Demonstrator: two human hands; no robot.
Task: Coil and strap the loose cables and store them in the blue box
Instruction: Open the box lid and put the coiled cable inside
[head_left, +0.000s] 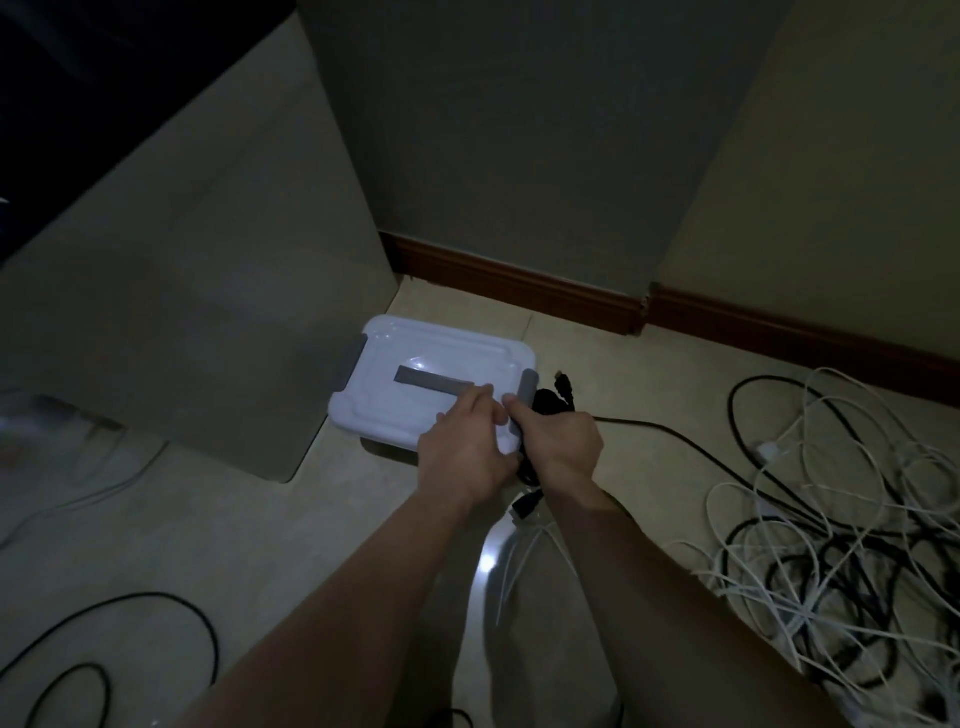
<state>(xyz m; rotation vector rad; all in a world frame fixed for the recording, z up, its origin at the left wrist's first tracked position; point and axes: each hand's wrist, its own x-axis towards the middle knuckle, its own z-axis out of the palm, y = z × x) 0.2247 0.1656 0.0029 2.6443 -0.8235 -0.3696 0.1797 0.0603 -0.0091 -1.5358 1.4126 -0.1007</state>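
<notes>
1. The left hand is resting on the blue box lid; grip unclear.
2. The right hand is clutching a black cable coil beside the box's right latch. It's probably light and springy, so grab mid-bundle.
3. The loose cables are sprawling further right.

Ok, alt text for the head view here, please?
Two hands meet over a closed box on the floor: the right hand holds a coiled black cable, the left hand beside it over its near corner. A tangle of white and black cables lies to the right.
</notes>
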